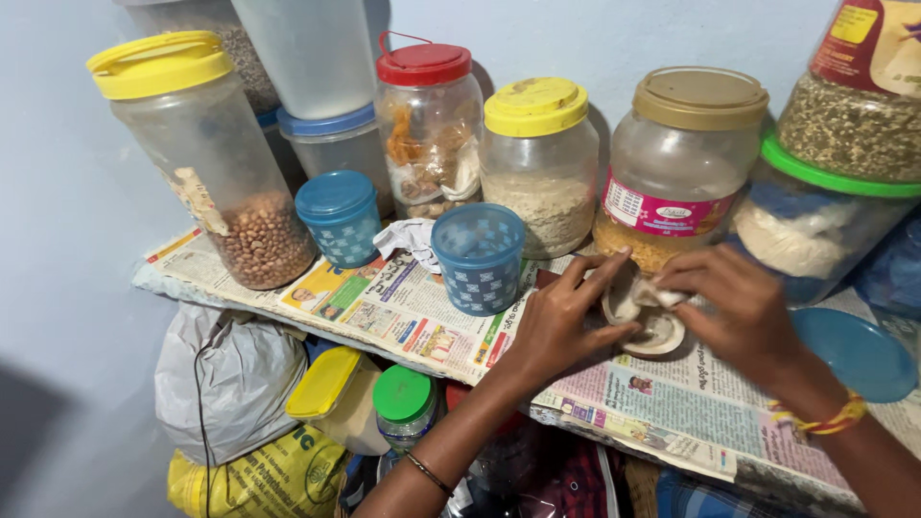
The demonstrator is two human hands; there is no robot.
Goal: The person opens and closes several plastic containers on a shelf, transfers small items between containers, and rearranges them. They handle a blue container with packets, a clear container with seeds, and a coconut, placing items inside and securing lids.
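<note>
Newspaper covers the shelf below the jars. Near its front edge, the left hand pinches a small round lid with its fingers, while the right hand pinches a white scrap over it.

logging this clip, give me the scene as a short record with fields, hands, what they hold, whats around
setting: shelf lined with newspaper against a pale blue wall
left hand: fingers steady a small round lid lying on the paper
right hand: presses a whitish crumpled piece onto that lid
nearby: open blue patterned cup; loose blue lid right of the hands
behind: row of plastic jars, one tall with yellow lid and brown beans, one red-lidded
below: green-lidded jar, white sack
</note>
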